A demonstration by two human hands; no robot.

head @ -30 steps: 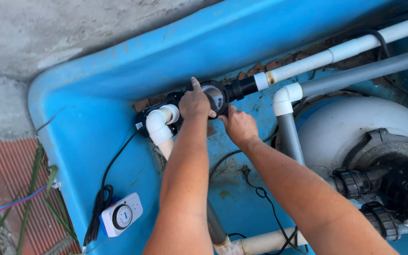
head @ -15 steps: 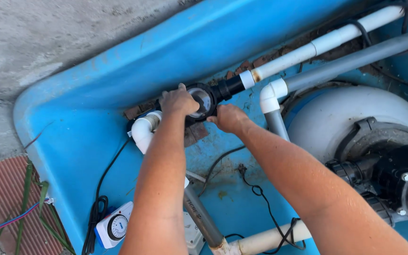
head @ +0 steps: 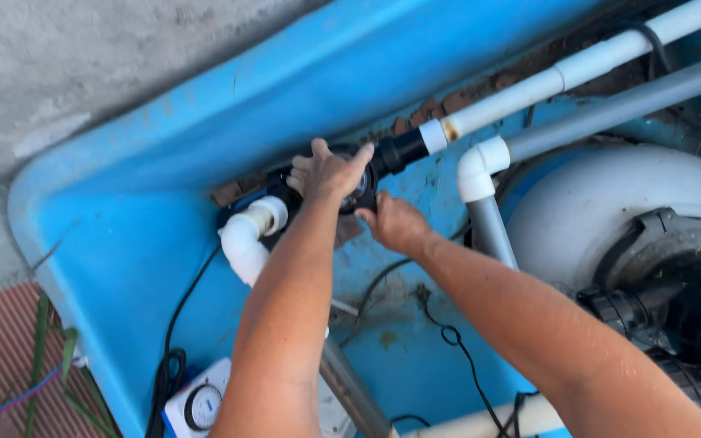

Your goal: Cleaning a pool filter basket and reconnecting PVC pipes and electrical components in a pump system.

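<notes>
A black valve (head: 371,166) sits in a white pipe line against the far wall of a blue plastic enclosure (head: 204,105). My left hand (head: 328,173) lies over the top of the valve with its fingers curled around it. My right hand (head: 395,223) grips the valve's underside from below, partly hidden behind it. A black union nut (head: 399,151) joins the valve to a long white pipe (head: 545,81) running up to the right. A white elbow (head: 245,235) leaves the valve on the left.
A grey pipe with a white elbow (head: 480,166) runs beside a white domed filter tank (head: 610,207) with black fittings at right. A white dial timer (head: 200,404) and black cables lie at the bottom left. Concrete borders the enclosure at top left.
The view has shifted slightly. Both hands stay on the valve; my left hand has turned a little over its top.
</notes>
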